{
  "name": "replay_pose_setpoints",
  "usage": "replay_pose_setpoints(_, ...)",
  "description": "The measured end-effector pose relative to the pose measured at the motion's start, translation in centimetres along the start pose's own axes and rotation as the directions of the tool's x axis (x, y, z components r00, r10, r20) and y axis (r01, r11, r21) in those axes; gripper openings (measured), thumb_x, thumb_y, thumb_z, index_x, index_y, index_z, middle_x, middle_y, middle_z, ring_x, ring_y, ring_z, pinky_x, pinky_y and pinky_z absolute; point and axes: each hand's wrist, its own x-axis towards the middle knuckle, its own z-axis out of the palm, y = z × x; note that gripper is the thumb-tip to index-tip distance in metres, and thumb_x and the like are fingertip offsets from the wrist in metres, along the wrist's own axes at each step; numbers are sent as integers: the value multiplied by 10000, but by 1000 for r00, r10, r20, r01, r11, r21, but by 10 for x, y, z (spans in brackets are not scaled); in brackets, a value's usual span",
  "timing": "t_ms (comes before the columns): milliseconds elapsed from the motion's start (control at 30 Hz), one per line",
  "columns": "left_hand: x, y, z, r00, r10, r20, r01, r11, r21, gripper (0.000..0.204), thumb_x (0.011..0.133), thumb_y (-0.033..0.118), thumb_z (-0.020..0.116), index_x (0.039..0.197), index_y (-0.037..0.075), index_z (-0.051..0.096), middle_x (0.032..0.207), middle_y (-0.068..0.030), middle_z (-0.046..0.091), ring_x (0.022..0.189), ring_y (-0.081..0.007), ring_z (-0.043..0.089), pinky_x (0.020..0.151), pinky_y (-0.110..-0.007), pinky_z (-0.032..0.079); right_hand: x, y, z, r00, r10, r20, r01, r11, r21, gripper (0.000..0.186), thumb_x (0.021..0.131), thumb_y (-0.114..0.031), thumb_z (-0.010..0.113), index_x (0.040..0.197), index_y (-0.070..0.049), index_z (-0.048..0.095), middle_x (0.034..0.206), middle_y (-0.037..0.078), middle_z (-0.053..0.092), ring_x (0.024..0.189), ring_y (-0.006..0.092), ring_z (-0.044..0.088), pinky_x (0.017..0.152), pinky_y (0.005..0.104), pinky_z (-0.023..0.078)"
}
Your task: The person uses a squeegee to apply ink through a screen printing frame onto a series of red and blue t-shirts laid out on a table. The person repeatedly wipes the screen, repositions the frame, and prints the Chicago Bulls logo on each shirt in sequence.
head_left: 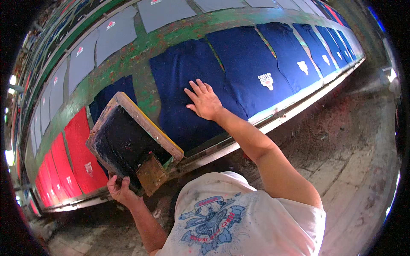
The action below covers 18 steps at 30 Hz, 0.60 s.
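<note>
Right hand (206,102) flat on the unprinted navy shirt (188,85), fingers (197,86) spread wide, holding nothing. Left hand (121,190) gripping the lower corner of the wooden printing frame (132,143), tilted up off the long green desk (128,59). Best to smooth the cloth outward, press out creases, then square the frame gently. Printed navy shirts (265,68) alongside right; red ones (81,149) left.

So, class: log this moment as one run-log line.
left hand: grips screen frame | right hand: flat on navy shirt | table: shirts in rows
</note>
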Motion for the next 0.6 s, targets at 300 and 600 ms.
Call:
replay_pose_setpoints(300, -48, 25, 38, 995, 31, -98, -20, 994, 107, 466, 803, -164, 763, 1228, 11, 692, 1440, -143, 667, 1225, -242, 666, 1054, -380, 555, -5, 32, -5, 949, 155, -273, -11, 886, 464, 562, 1097, -300, 666, 1601, -67, 581, 1688, 239, 498, 1583, 463, 426, 1308, 573, 348)
replay_pose_setpoints(600, -57, 5, 136, 987, 59, 150, -63, 998, 19, 431, 796, -182, 753, 1192, -22, 699, 1597, -246, 629, 1410, -326, 646, 1210, -430, 488, -124, 51, -92, 977, 174, -122, 9, 540, 841, 483, 1162, -308, 606, 1525, 9, 641, 1567, 206, 630, 1480, 343, 575, 1235, 454, 444)
